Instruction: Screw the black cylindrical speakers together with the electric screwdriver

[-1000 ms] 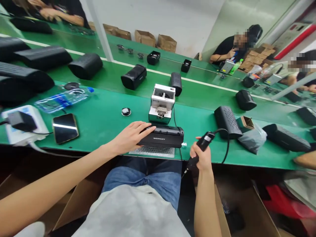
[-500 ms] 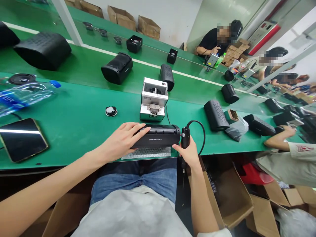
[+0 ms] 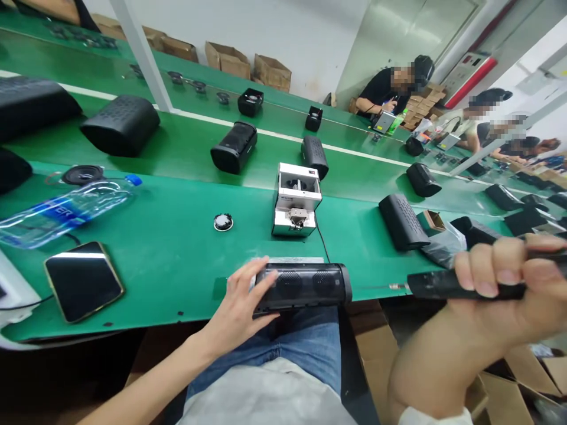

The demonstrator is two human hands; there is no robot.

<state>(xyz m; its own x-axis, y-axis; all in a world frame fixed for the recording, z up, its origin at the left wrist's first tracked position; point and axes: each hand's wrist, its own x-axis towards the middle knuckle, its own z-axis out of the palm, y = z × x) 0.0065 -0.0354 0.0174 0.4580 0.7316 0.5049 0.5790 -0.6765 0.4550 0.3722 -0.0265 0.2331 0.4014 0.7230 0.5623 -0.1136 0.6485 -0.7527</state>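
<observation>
My left hand (image 3: 243, 295) is wrapped round the left end of a black speaker (image 3: 310, 285), which lies on its side at the table's front edge, above my lap. Its dark grille face is turned up. At the right, my right hand (image 3: 500, 280) is closed round a black electric screwdriver (image 3: 432, 285), held level and slightly blurred. The thin bit points left at the speaker's right end cap; whether it touches is too faint to make out. Behind the speaker stands a white and black screw feeder (image 3: 296, 203).
Left on the green table (image 3: 177, 265) are a phone (image 3: 84, 282), a water bottle (image 3: 66, 209) and a speaker driver (image 3: 82, 175). A small round part (image 3: 223, 222) lies nearer. Several black speakers line the belt, one casing (image 3: 402, 223) at the right. Co-workers sit beyond; open cartons stand below.
The screwdriver has swung from hanging upright beside the speaker to level at the right. The speaker has turned, its logo side no longer facing me. My view has shifted.
</observation>
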